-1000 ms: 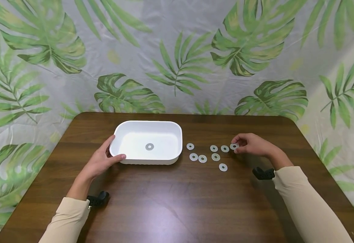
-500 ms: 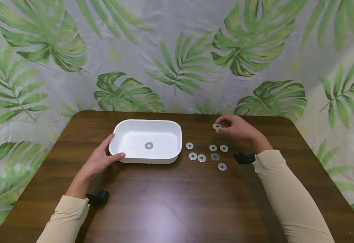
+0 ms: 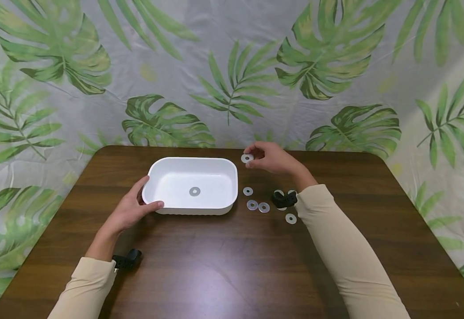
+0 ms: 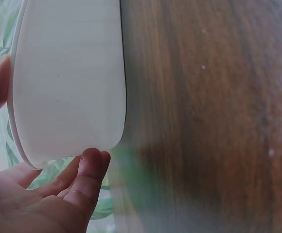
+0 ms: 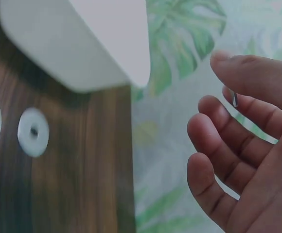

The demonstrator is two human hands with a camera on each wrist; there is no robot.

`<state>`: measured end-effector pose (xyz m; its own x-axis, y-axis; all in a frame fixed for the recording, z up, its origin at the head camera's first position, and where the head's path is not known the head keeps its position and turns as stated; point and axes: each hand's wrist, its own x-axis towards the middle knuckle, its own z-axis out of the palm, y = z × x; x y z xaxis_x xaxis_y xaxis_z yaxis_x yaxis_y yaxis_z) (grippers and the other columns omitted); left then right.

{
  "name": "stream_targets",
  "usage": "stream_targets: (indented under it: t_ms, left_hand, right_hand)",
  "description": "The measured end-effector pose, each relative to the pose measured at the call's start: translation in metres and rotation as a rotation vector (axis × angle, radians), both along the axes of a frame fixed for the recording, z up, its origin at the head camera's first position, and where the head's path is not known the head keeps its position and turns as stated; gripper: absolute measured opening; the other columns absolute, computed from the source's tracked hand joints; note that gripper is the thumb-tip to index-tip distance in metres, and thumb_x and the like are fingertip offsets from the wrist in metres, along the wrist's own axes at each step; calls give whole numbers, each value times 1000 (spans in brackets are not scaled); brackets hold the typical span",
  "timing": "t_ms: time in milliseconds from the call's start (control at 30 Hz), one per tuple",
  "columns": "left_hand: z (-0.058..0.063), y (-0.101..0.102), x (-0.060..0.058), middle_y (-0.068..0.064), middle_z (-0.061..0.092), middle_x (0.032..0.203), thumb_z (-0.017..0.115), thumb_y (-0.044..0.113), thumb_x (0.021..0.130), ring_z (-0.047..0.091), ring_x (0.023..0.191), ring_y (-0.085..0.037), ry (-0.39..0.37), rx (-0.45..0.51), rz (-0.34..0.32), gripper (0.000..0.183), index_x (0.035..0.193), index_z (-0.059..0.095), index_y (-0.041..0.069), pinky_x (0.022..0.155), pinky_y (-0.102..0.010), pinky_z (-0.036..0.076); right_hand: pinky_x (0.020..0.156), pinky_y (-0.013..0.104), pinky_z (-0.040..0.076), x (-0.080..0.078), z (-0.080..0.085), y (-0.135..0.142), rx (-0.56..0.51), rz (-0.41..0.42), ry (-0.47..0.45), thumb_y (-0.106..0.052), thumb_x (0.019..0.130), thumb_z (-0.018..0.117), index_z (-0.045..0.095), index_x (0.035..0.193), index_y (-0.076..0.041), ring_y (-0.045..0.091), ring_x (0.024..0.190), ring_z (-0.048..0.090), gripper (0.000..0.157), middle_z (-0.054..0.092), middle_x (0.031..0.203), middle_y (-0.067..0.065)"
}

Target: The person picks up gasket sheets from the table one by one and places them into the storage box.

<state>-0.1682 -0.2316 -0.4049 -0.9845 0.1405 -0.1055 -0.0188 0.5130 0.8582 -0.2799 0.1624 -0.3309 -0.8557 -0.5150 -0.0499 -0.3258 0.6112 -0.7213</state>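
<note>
A white rectangular tub point(image 3: 225, 209) with rounded corners stands on the table, one flat metal washer point(image 3: 191, 192) lying on its floor. My left hand point(image 3: 130, 208) grips the tub's left end, thumb over the front rim; in the left wrist view, fingertips point(image 4: 90, 162) press against the tub wall point(image 4: 68, 77). Raised beyond the tub's back right corner, my right hand point(image 3: 273, 158) pinches another washer point(image 3: 243, 158) between thumb and forefinger. The right wrist view shows that held washer point(image 5: 235, 100) nearly edge-on, the other fingers loosely bent.
Several loose washers point(image 3: 260, 208) lie on the brown wooden table point(image 3: 200, 266) right of the tub. Some are partly hidden behind the black right wrist camera point(image 3: 281, 200). A leaf-printed cloth point(image 3: 232, 66) hangs behind the table's far edge.
My right hand has lifted a washer from the right end of the group and carried it left and back toward the tub. The left hand stays on the tub.
</note>
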Motion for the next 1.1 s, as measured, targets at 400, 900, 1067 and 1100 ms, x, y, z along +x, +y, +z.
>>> stream_targets:
  t_ms: [400,900,1067,1100]
  left_hand:
    - [1,2,3,-28,28,158,74,28,89,44,134,-38,-14,-17,16,99,159,9,4,82,-6,37]
    - [-3,2,3,-29,29,157,75,26,88,44,134,-39,-7,12,26,99,159,10,3,82,-6,37]
    - [-1,1,2,-29,30,156,75,26,88,44,134,-38,-4,15,30,98,159,10,3,83,-7,37]
    - [0,1,2,-29,31,156,75,26,88,44,134,-38,-2,11,31,98,159,10,4,84,-6,37]
  right_hand:
    - [94,36,49,-1,-9,-61,-58,131,-5,-9,90,71,61,124,-2,27,105,59,36,62,119,15]
    - [93,36,51,2,-21,-77,-63,128,-44,-11,92,70,61,127,-6,27,111,59,37,63,124,14]
    - [95,36,51,0,-21,-78,-68,136,-50,-11,92,70,60,129,-5,27,111,59,40,62,124,14]
    - [94,36,51,0,-21,-78,-66,135,-52,-12,92,70,60,129,-6,27,111,59,39,62,124,14]
